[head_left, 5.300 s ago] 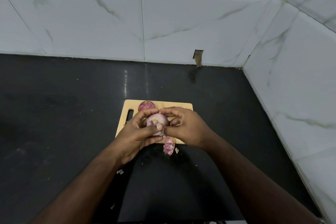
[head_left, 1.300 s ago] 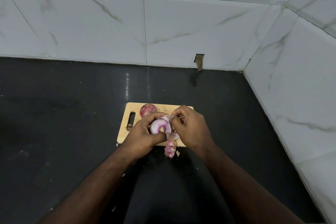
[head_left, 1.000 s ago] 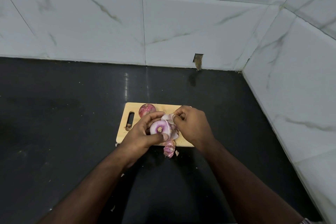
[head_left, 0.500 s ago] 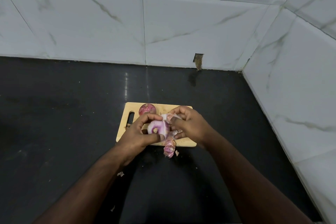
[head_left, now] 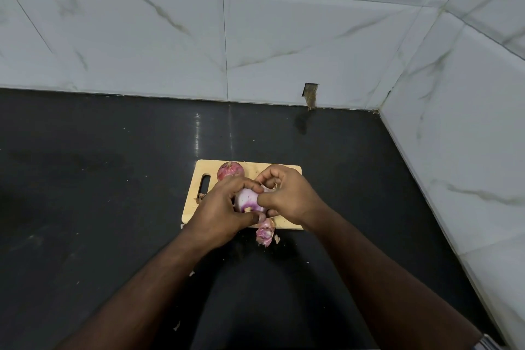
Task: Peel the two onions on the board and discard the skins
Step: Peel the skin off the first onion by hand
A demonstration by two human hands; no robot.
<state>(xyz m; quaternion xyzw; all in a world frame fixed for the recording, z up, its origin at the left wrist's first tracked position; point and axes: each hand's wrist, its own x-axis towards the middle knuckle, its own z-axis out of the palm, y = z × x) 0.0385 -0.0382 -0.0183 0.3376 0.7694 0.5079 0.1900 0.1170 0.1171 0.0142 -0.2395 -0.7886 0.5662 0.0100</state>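
Observation:
A small wooden cutting board point(head_left: 287, 172) lies on the black counter. Above it my left hand point(head_left: 220, 213) grips a partly peeled onion point(head_left: 248, 201), pale with purple rings showing. My right hand point(head_left: 287, 196) pinches a strip of loose skin point(head_left: 268, 189) at the onion's upper right side. A second onion point(head_left: 229, 171), still in its red skin, sits at the board's far edge beside the handle slot. A clump of peeled skins point(head_left: 265, 232) lies at the board's near edge, half on the counter.
The black counter point(head_left: 99, 179) stretches wide to the left and toward me, with small skin flakes point(head_left: 176, 326) scattered on it. White marble-tiled walls point(head_left: 284, 37) close off the back and the right side, meeting in a corner.
My right hand has shifted its pinch on the skin strip up and over the onion's top right. The left hand has turned the onion slightly. The second onion and skin clump have not moved.

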